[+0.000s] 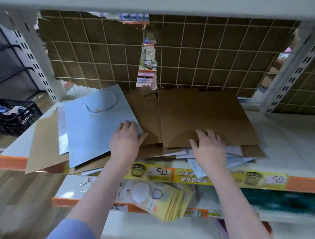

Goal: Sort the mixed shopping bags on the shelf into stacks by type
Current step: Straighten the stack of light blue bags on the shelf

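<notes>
Far left of the left hand: black crate (12, 116) on the floor, beyond the shelf (287, 143) end. Brown paper bag (45, 147) lies flat, its corner overhanging the shelf's front edge. Pale blue bag (93, 123) with cord handle lies partly on top of it, tilted. Left hand (126, 140) rests on the blue bag's near right corner, fingers fairly straight and flat, thumb out toward the brown bags; grip not evident. Between the hands: brown bag (144, 115), flat. Right hand (208, 148) lies on the near edge of the top brown bag (203, 117), fingers spread wide, pressing down. Under that hand: white and pale papery bags (234, 155), jumbled. Below the hands: yellow price strip (204, 176), yellow packets (164, 201) on the lower shelf.
</notes>
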Demonstrator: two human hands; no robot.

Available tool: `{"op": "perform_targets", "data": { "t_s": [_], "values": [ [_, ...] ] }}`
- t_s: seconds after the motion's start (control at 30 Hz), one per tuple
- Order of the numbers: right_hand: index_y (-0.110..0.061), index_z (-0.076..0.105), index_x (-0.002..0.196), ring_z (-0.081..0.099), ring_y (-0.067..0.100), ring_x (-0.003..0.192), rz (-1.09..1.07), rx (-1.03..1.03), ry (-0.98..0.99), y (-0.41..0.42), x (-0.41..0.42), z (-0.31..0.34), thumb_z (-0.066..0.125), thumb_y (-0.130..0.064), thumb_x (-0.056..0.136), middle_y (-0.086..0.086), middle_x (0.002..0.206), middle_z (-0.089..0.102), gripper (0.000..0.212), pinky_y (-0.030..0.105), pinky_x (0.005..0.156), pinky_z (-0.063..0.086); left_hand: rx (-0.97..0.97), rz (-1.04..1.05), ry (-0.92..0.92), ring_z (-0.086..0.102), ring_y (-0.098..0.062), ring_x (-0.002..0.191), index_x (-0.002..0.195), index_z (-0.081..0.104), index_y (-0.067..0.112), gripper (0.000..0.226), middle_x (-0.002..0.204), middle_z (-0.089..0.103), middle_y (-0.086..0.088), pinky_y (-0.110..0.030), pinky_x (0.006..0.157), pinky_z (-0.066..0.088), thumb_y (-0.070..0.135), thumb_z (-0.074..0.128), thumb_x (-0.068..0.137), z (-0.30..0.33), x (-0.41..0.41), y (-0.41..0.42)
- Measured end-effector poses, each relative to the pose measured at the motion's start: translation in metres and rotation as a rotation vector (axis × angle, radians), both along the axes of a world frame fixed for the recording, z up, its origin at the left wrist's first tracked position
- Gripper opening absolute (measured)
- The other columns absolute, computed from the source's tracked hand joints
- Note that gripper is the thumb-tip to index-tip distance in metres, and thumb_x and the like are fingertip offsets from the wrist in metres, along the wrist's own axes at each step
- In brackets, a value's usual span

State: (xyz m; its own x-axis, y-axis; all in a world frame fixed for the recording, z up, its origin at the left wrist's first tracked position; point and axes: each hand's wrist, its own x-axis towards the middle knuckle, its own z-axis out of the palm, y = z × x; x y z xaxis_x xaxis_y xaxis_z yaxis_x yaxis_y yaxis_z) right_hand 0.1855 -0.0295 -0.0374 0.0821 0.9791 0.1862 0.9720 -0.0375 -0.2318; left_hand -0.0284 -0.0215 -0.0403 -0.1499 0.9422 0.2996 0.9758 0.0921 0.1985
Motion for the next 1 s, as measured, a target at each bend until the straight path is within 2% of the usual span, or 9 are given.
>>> {"op": "perform_targets", "data": {
  "t_s": [0.13, 0.2, 0.33, 0.43, 0.6, 0.7, 0.83, 0.93, 1.0],
  "values": [
    [-0.017, 0.047, 0.135, 0.043, 0.031, 0.122, 0.019, -0.007, 0.009, 0.0, 0.002, -0.001, 0.044, -0.034, 0.096, 0.011, 0.135, 0.047, 0.043, 0.04, 0.1, 0.035, 0.187, -0.086, 0.076, 0.066, -0.03, 0.064, 0.078, 0.065, 0.003, 0.035, 0.072, 0.066, -0.009, -0.027, 0.045, 0.045, 0.037, 0.062, 0.084, -0.003, 0.0, 0.0],
    [-0.015, 0.049, 0.133, 0.045, 0.033, 0.12, 0.026, 0.003, 0.024, 0.0, 0.004, 0.0, 0.046, -0.032, 0.095, 0.012, 0.133, 0.049, 0.042, 0.041, 0.098, 0.036, 0.29, -0.088, 0.08, 0.066, -0.025, 0.06, 0.074, 0.067, 0.005, 0.031, 0.068, 0.067, -0.007, -0.024, 0.043, 0.046, 0.035, 0.064, 0.084, -0.003, 0.004, -0.002],
    [-0.013, 0.054, 0.129, 0.046, 0.036, 0.117, 0.056, 0.0, 0.08, 0.002, 0.011, 0.0, 0.051, -0.03, 0.094, 0.013, 0.13, 0.051, 0.039, 0.041, 0.096, 0.037, 0.364, -0.108, 0.059, 0.071, -0.023, 0.07, 0.081, 0.073, 0.006, 0.043, 0.079, 0.074, -0.007, -0.026, 0.055, 0.054, 0.039, 0.047, 0.089, 0.005, 0.02, -0.004],
    [-0.012, 0.058, 0.125, 0.047, 0.035, 0.117, 0.095, -0.004, 0.159, 0.005, 0.023, 0.002, 0.053, -0.028, 0.093, 0.011, 0.128, 0.054, 0.036, 0.04, 0.099, 0.035, 0.432, -0.147, 0.027, 0.073, -0.025, 0.08, 0.088, 0.075, 0.003, 0.038, 0.089, 0.075, -0.011, -0.035, 0.07, 0.058, 0.035, 0.054, 0.086, 0.004, 0.036, -0.005],
    [-0.013, 0.058, 0.124, 0.051, 0.028, 0.115, 0.158, 0.013, 0.297, 0.01, 0.043, 0.006, 0.053, -0.025, 0.093, 0.007, 0.124, 0.057, 0.034, 0.038, 0.103, 0.034, 0.51, -0.225, 0.038, 0.073, -0.022, 0.082, 0.089, 0.076, 0.006, 0.039, 0.09, 0.075, -0.009, -0.035, 0.074, 0.058, 0.034, 0.05, 0.088, -0.002, 0.066, -0.01],
    [-0.015, 0.057, 0.126, 0.051, 0.026, 0.115, 0.149, 0.001, 0.324, 0.016, 0.055, 0.007, 0.051, -0.025, 0.094, 0.006, 0.125, 0.056, 0.034, 0.036, 0.1, 0.036, 0.541, -0.322, 0.053, 0.073, -0.02, 0.087, 0.092, 0.076, 0.009, 0.036, 0.093, 0.075, -0.006, -0.035, 0.078, 0.057, 0.035, 0.053, 0.088, -0.011, 0.083, -0.012],
    [-0.016, 0.057, 0.126, 0.05, 0.026, 0.115, 0.097, -0.009, 0.332, 0.026, 0.073, 0.005, 0.05, -0.026, 0.095, 0.007, 0.125, 0.056, 0.034, 0.036, 0.096, 0.039, 0.475, -0.439, 0.067, 0.071, -0.018, 0.094, 0.093, 0.077, 0.012, 0.038, 0.099, 0.075, -0.004, -0.033, 0.085, 0.054, 0.041, 0.053, 0.086, -0.027, 0.091, -0.014],
    [-0.015, 0.057, 0.125, 0.048, 0.029, 0.117, 0.048, -0.018, 0.298, 0.033, 0.083, 0.004, 0.051, -0.026, 0.094, 0.009, 0.126, 0.054, 0.034, 0.038, 0.099, 0.038, 0.41, -0.482, -0.037, 0.07, -0.019, 0.098, 0.093, 0.076, 0.013, 0.047, 0.102, 0.074, -0.003, -0.032, 0.09, 0.05, 0.047, 0.045, 0.091, -0.032, 0.083, -0.014],
    [-0.016, 0.056, 0.127, 0.044, 0.033, 0.12, 0.0, -0.035, 0.255, 0.037, 0.087, 0.004, 0.052, -0.029, 0.093, 0.011, 0.13, 0.051, 0.037, 0.041, 0.101, 0.036, 0.418, -0.41, -0.162, 0.068, -0.024, 0.099, 0.1, 0.073, 0.01, 0.039, 0.105, 0.072, -0.006, -0.036, 0.09, 0.05, 0.036, 0.045, 0.094, -0.029, 0.075, -0.014]
  ]
}}
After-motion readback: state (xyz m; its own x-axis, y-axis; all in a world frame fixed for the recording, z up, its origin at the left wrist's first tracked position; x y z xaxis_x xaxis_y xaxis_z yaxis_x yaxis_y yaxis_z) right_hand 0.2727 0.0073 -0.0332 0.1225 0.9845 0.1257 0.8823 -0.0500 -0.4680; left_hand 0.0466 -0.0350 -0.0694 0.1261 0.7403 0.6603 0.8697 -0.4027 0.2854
